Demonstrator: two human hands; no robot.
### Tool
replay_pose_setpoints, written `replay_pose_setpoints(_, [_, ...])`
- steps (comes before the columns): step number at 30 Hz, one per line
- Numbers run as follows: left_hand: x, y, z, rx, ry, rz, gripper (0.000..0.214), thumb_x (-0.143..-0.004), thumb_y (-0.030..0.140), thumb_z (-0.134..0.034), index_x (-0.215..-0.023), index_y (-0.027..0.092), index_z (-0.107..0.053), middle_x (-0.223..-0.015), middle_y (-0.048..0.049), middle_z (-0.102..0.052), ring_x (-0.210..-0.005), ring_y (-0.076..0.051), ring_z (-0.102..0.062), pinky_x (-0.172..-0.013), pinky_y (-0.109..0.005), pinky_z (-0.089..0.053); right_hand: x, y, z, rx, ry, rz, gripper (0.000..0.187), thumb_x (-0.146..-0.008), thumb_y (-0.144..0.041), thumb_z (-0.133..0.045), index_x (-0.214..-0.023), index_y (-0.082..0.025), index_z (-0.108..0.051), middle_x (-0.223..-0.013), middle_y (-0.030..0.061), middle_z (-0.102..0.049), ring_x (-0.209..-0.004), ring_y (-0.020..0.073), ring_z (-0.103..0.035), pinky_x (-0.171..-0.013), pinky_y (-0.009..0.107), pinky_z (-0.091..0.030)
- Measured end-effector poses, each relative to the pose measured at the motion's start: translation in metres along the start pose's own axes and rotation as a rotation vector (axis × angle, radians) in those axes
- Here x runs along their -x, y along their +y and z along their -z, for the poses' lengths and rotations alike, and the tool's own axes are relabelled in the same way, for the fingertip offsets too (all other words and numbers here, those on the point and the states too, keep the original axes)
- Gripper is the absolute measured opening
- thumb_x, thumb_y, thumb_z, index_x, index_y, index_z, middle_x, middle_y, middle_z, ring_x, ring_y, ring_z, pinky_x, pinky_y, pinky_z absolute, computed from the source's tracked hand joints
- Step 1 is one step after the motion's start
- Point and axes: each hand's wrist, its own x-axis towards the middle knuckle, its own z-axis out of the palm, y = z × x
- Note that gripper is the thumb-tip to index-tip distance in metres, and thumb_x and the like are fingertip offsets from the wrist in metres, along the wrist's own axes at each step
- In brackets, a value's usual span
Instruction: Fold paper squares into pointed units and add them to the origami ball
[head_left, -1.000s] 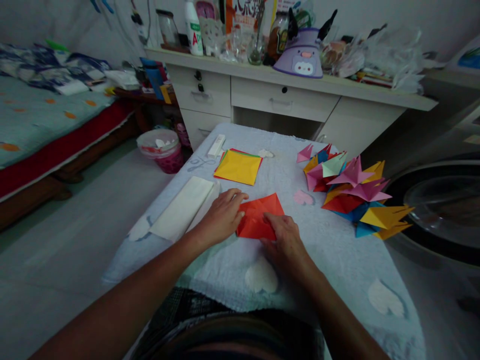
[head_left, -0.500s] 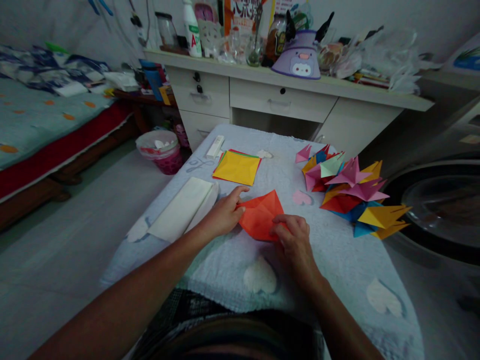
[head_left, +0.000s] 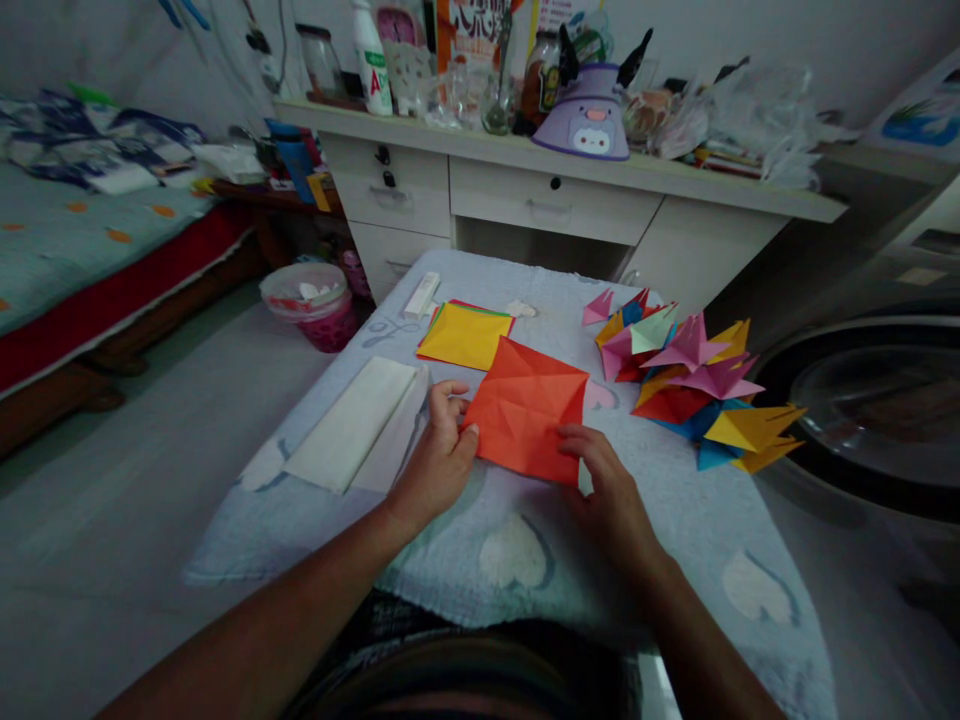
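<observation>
A creased orange-red sheet of origami paper [head_left: 529, 405] is spread nearly flat in front of me, a little above or on the cloth. My left hand [head_left: 448, 440] pinches its left edge between thumb and fingers. At the lower right corner, my right hand [head_left: 604, 480] grips the sheet, fingers on top and the thumb partly hidden. Just beyond the sheet lies a stack of coloured paper squares [head_left: 465, 335], yellow on top. Folded paper cranes [head_left: 682, 370] in several colours are bunched at the right.
A white folded paper [head_left: 356, 420] lies left of my hands, and a small white box [head_left: 422, 296] farther back. The table's cloth [head_left: 517, 550] has heart patterns. Behind stand a cluttered desk [head_left: 540, 180], a pink bin [head_left: 319, 310] at left and a round appliance door [head_left: 862, 410] at right.
The orange-red sheet has opened from a partly folded shape into a nearly full square. My left hand moved slightly down and left; the view shifted a little.
</observation>
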Motion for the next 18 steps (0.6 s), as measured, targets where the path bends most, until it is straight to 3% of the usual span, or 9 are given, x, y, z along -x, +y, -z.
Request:
replay_pose_setpoints(4, [0.004,-0.005,-0.008,0.229,0.009,0.152,0.041,-0.083,0.009,-0.041,-0.116,0.028,-0.025,-0.103,-0.0007,-0.051,-0.056,-0.005,-0.052,-0.045,-0.015,-0.039,0.000,0.010,0.000,-0.039,-0.034,-0.047,0.030,-0.076,-0.007,-0.051,-0.101,-0.023,-0.055,-0.127,0.0121,-0.056,-0.118,0.0248,-0.058,-0.095,0.043,-0.050])
replay_pose_setpoints(8, [0.012,-0.008,-0.003,0.152,-0.073,0.164,0.042,-0.084,0.010,-0.041,-0.118,0.028,-0.024,-0.111,-0.0032,-0.049,-0.058,-0.004,-0.056,-0.049,-0.018,-0.045,0.003,0.020,-0.005,-0.067,-0.063,-0.094,0.021,-0.075,-0.006,-0.049,-0.087,-0.023,-0.057,-0.128,0.0110,-0.055,-0.120,0.0244,-0.057,-0.095,0.042,-0.050])
replay_pose_setpoints(12, [0.021,-0.004,0.011,-0.126,-0.165,-0.014,0.049,-0.081,0.010,-0.049,-0.122,0.026,-0.028,-0.118,-0.0060,-0.046,-0.074,-0.010,-0.059,-0.071,-0.032,-0.055,0.007,0.026,-0.007,-0.124,-0.058,-0.128,0.020,-0.075,-0.005,-0.051,-0.084,-0.022,-0.055,-0.127,0.0113,-0.055,-0.119,0.0232,-0.057,-0.096,0.041,-0.048])
replay_pose_setpoints(14, [0.023,-0.001,0.017,-0.334,-0.261,-0.185,0.060,-0.075,0.012,-0.062,-0.126,0.025,-0.034,-0.126,-0.0092,-0.042,-0.102,-0.021,-0.058,-0.088,-0.042,-0.054,0.007,0.027,-0.006,-0.149,-0.051,-0.151,0.018,-0.076,-0.005,-0.051,-0.084,-0.022,-0.054,-0.127,0.0114,-0.054,-0.120,0.0232,-0.056,-0.096,0.041,-0.048])
replay_pose_setpoints(16, [0.024,0.000,0.019,-0.539,-0.258,-0.340,0.062,-0.073,0.011,-0.067,-0.127,0.024,-0.041,-0.135,-0.0116,-0.037,-0.123,-0.030,-0.046,-0.100,-0.050,-0.047,0.007,0.026,-0.004,-0.169,-0.051,-0.164,0.017,-0.078,-0.006,-0.051,-0.083,-0.022,-0.054,-0.127,0.0113,-0.054,-0.121,0.0236,-0.055,-0.096,0.041,-0.047])
replay_pose_setpoints(18, [0.022,-0.002,0.018,-0.695,-0.210,-0.462,0.054,-0.076,0.011,-0.066,-0.124,0.024,-0.048,-0.139,-0.0116,-0.036,-0.128,-0.033,-0.040,-0.105,-0.053,-0.042,0.007,0.023,-0.002,-0.192,-0.058,-0.160,0.017,-0.078,-0.006,-0.051,-0.083,-0.022,-0.054,-0.127,0.0107,-0.055,-0.121,0.0237,-0.055,-0.096,0.042,-0.047])
